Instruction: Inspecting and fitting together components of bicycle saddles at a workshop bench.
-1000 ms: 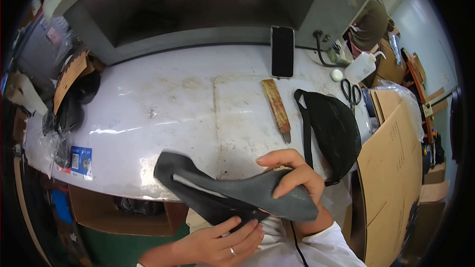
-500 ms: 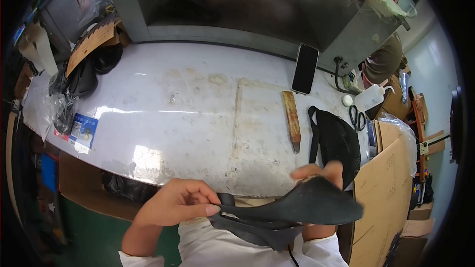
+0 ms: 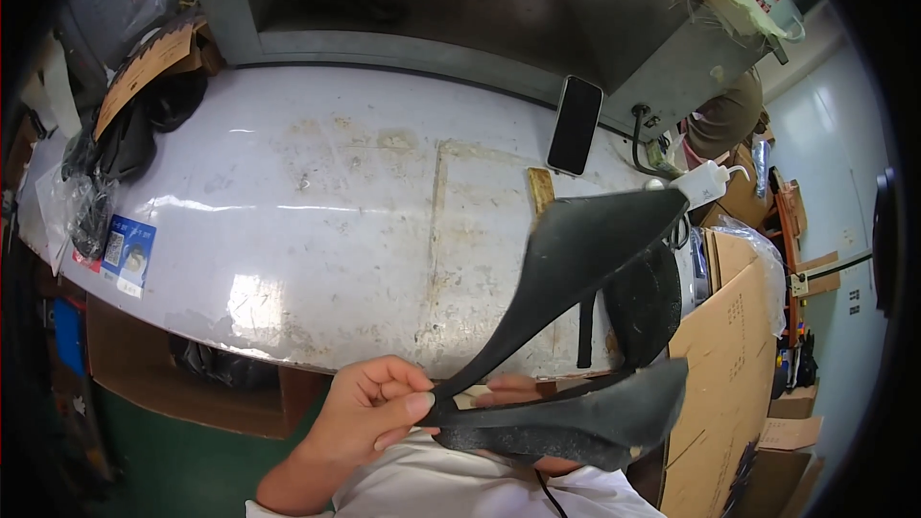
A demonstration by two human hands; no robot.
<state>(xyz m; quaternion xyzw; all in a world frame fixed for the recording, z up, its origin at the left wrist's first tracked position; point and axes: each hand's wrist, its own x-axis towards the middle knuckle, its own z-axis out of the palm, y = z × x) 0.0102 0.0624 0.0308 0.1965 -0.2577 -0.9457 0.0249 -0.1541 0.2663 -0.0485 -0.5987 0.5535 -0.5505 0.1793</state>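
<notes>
My left hand [image 3: 369,411] is closed, pinching the narrow end of a black flexible piece [image 3: 595,245] between thumb and fingers. Two broad flaps spread from that end. One rises over the table's right part, while the lower one lies level in front of my body. Behind the lower flap, my right hand [image 3: 512,390] shows only some blurred fingers; its grip is hidden. A similar black piece [image 3: 649,312] with a narrow strap lies on the table beyond. The upper flap covers most of a wooden-handled tool [image 3: 540,190].
A phone [image 3: 576,125] lies at the table's back, below a grey metal housing [image 3: 652,38]. Right of it are a white squeeze bottle [image 3: 703,185] and partly hidden scissors [image 3: 682,232]. Cardboard [image 3: 724,355] borders the right side. Black items and plastic wrap [image 3: 91,211] lie left.
The black piece's flaps have spread apart, one swinging up over the tool. My right hand has left the upper flap and dropped behind the lower one. The view has shifted slightly.
</notes>
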